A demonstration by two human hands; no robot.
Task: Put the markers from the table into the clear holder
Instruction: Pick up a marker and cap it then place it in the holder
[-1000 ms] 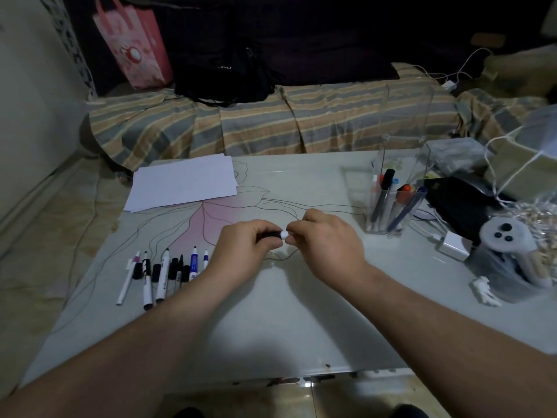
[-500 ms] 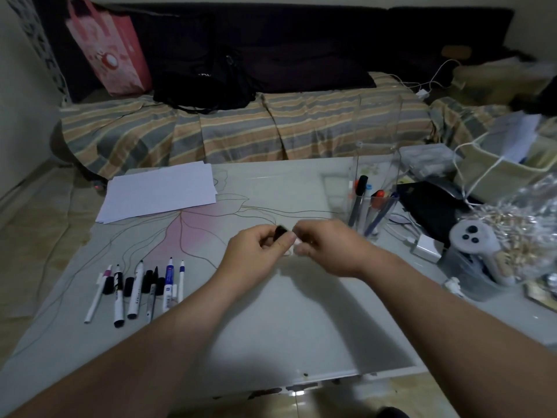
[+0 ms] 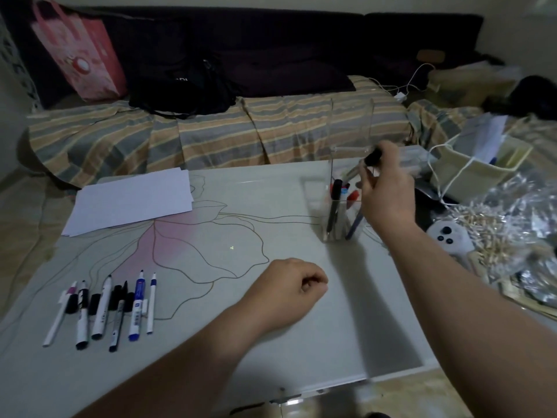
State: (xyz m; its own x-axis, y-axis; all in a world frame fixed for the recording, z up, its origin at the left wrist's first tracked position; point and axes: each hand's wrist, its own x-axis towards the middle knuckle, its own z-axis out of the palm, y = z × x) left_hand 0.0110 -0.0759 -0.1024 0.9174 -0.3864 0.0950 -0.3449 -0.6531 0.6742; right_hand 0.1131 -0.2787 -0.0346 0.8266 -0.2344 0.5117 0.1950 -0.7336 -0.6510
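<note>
Where both hands met, right hand point(image 3: 387, 188) now lowers marker point(image 3: 363, 165) into holder point(image 3: 337, 218); left hand point(image 3: 294, 286) withdrawn

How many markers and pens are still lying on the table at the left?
6, in one row near the table's left edge. Loose caps lie among them, so one more may be hidden.

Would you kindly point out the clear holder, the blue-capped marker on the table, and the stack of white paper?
clear holder point(image 3: 333, 152): head view, left wall.
blue-capped marker point(image 3: 137, 306): head view, mid-barrel.
stack of white paper point(image 3: 132, 200): head view, top sheet's centre.
</note>
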